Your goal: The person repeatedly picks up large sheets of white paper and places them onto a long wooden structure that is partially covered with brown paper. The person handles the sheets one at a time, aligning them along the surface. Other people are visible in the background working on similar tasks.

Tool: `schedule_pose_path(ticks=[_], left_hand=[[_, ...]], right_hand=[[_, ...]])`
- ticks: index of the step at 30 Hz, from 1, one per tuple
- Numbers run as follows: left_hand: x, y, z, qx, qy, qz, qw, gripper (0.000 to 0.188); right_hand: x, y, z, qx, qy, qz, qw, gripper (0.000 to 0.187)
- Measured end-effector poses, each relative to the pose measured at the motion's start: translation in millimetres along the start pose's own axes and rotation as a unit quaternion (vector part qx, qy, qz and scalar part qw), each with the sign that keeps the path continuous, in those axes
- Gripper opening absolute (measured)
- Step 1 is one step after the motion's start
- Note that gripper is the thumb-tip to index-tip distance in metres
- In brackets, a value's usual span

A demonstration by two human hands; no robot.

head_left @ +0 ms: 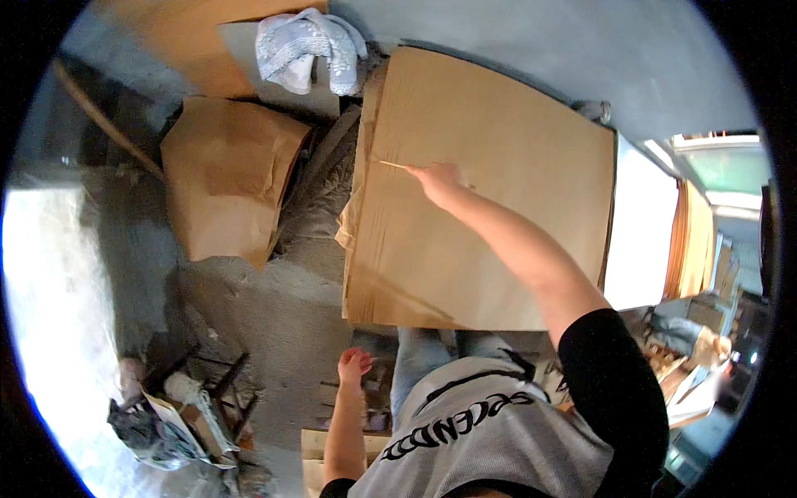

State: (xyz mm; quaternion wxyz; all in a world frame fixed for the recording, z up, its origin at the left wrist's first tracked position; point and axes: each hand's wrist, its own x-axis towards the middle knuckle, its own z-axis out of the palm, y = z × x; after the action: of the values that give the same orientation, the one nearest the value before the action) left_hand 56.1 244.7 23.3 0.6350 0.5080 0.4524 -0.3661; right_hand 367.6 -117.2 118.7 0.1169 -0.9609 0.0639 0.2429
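Pinching one thin stick [392, 164] in the fingers of your right hand [440, 178], you reach across one large brown sheet [506, 191]. The stick lies over the sheet near its left edge. Your left hand [355, 366] hangs below the near left corner, apart from the sheet, its fingers loosely bent and released.

Under that top sheet you have several more, too closely stacked to count. One separate brown sheet [224, 183] stands off to the left, bent; one pale blue cloth [307, 46] is draped beyond it, and one curved pole [108, 120] leans nearby. To the right are one white panel [641, 228] and one tan stack [691, 241].

The floor [286, 290] is rough and grey, the wall [531, 37] grey too, with glare at the far left.

Your right fingertips are too small to make out clearly, your left forearm partly leaves the lower edge, and the clutter at far right is blurred.
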Motion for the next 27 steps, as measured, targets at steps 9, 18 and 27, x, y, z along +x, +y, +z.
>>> schedule_pose_path(ticks=[9, 18, 27], left_hand=[[14, -2, -38, 0.036, 0.078, -0.053, 0.995, 0.016], [4, 35, -26, 0.090, 0.032, -0.005, 0.995, 0.017], [15, 37, -26, 0.067, 0.021, 0.033, 0.997, 0.015]], right_hand=[[-36, 57, -3, -0.069, 0.025, 0.007, 0.997, 0.029], [-12, 74, 38, 0.159, 0.058, 0.089, 0.981, 0.026], [9, 7, 10, -0.011, -0.002, 0.065, 0.998, 0.026]])
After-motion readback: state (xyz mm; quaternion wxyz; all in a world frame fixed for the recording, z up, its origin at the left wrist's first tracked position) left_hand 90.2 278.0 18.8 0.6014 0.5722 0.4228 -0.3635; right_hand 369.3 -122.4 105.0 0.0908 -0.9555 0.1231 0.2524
